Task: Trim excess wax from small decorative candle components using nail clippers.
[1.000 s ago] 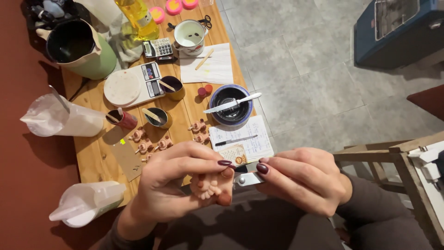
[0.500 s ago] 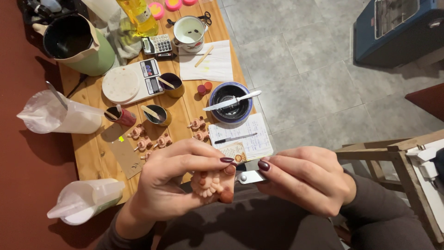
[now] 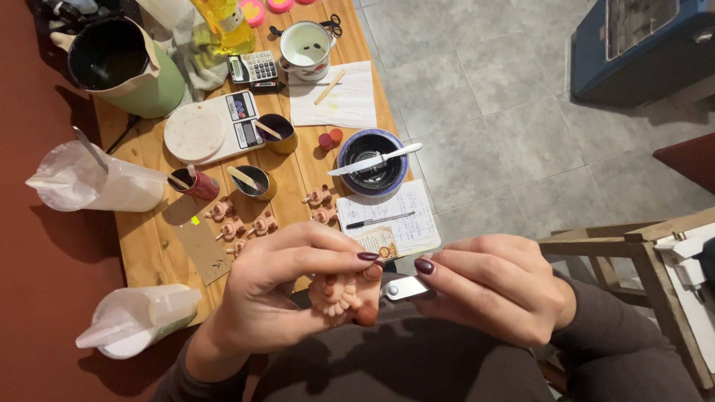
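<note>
My left hand (image 3: 287, 286) is closed around a small tan clay figure (image 3: 344, 294) with rounded bumps, held over my lap. In my right hand (image 3: 495, 286) is a small metal blade (image 3: 406, 288), its tip touching the figure's right side. Both hands sit just off the near edge of a wooden table (image 3: 141, 246). Several similar small tan figures (image 3: 242, 223) lie on the table just beyond my left hand.
On the table stand a blue bowl (image 3: 372, 160) with a knife across it, an open notebook with pen (image 3: 387, 219), a kitchen scale (image 3: 208, 130), small cups with sticks (image 3: 253, 181), a green pitcher (image 3: 123, 67) and two wrapped white containers (image 3: 93, 182). A wooden frame (image 3: 633, 246) stands at right.
The view has shifted slightly. Both hands keep their hold, with the blade still against the figure.
</note>
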